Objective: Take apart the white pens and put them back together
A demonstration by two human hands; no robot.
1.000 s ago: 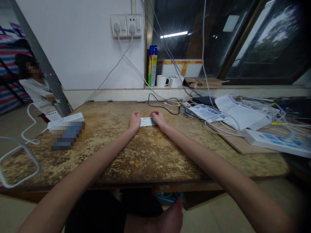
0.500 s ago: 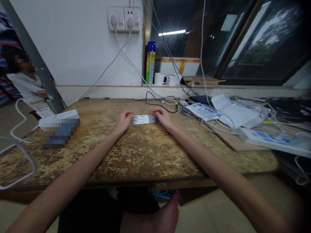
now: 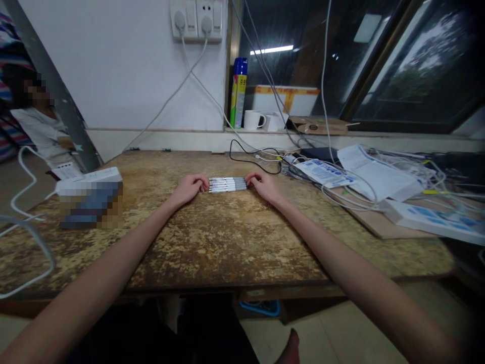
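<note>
Head-high view — forward, downward

The table [image 3: 242, 242] looks like worn, patchy wood; the mug [image 3: 252, 120] is smooth and white.

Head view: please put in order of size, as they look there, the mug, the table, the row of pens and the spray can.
1. Table
2. Spray can
3. Row of pens and mug: too close to rank; the row is wider, the mug slightly taller.
</note>
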